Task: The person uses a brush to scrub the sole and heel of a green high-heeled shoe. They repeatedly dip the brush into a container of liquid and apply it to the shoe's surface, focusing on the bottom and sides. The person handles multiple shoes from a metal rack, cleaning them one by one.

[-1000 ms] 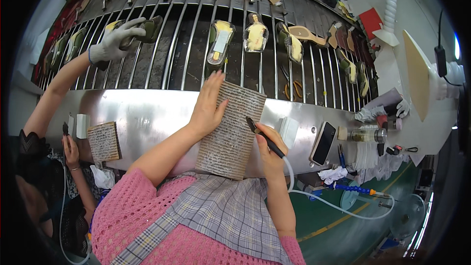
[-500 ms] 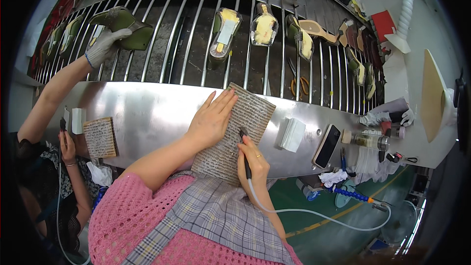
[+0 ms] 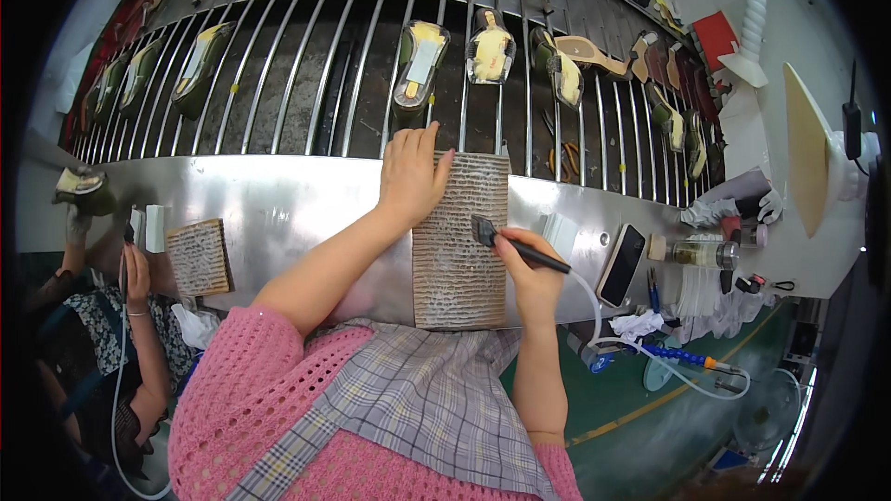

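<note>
A black brush (image 3: 484,231) with a pale hose at its handle end is gripped in my right hand (image 3: 531,271), fingers wrapped round the handle. Its bristles rest against a grey-brown corrugated pad (image 3: 461,288) streaked with whitish residue. The pad stands lengthwise across the metal counter's narrow ledge. At its far left corner is my left hand (image 3: 408,174), open, fingers stretched toward the rack and thumb by the pad's edge. Just beyond those fingers an upturned shoe (image 3: 422,60) with a pale strip on its sole lies on the rails.
More upturned shoes (image 3: 489,51) and tan insoles (image 3: 585,52) lie along the metal rail rack (image 3: 357,74). Right of the pad are folded white cloths (image 3: 557,232), a phone (image 3: 622,264) and a jar (image 3: 701,253). At left, a co-worker's gloved hand holds a shoe (image 3: 83,187) near a smaller pad (image 3: 198,257).
The pad has turned from slanted to nearly straight. My left hand has slid to its far left corner; my right hand and brush have moved right. The co-worker lifted a shoe off the rack.
</note>
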### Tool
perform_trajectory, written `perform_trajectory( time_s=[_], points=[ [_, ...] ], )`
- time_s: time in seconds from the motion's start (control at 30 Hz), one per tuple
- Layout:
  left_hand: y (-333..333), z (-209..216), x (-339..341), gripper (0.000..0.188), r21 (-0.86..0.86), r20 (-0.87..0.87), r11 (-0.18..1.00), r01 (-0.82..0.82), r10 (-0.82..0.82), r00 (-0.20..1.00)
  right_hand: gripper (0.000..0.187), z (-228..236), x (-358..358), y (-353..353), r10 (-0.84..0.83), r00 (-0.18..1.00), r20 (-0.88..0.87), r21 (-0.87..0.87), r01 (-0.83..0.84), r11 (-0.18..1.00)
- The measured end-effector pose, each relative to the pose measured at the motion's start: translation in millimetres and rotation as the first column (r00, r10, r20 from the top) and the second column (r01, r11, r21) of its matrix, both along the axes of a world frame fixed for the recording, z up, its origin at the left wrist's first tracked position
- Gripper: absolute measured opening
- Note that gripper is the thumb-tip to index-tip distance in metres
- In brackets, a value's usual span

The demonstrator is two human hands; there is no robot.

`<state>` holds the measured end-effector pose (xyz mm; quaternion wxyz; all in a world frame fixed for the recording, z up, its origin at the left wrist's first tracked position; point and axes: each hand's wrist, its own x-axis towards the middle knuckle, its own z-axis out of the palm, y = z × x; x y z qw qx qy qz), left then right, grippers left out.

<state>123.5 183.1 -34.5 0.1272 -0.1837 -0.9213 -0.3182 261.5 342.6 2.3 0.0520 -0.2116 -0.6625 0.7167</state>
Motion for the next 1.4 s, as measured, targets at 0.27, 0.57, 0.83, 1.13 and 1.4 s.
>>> perform_trajectory(
  time_s=[0.27,0.57,0.83,1.13,1.4],
  points=[
    [2.4,-21.2,-18.6,0.034,-0.144,0.150,0.989,-0.027,0.048,0.988,0.016,-46.3,-84.6,-39.6,0.265,0.833,-0.486,0.753,0.245,0.610],
    [2.9,-34.0,-18.4,0.024,-0.214,0.015,0.977,0.017,-0.014,1.000,0.010,-30.5,-24.7,-45.1,0.364,0.886,-0.286,0.882,0.095,0.462],
    [8.1,-33.8,-21.7,0.024,-0.238,-0.018,0.971,0.016,-0.021,1.000,0.013,14.3,28.1,-1.4,0.411,0.904,0.119,0.711,-0.366,0.600],
    [10.9,-31.5,-24.0,0.026,-0.229,0.145,0.970,0.086,-0.054,0.988,0.011,-2.9,-7.3,42.2,-0.076,0.996,-0.055,-0.059,0.073,0.996],
    [12.6,-23.1,-20.6,0.025,-0.115,0.034,0.990,0.080,-0.077,0.996,0.017,-33.5,-68.8,14.1,-0.004,0.935,-0.354,0.617,0.237,0.750]
  ],
)
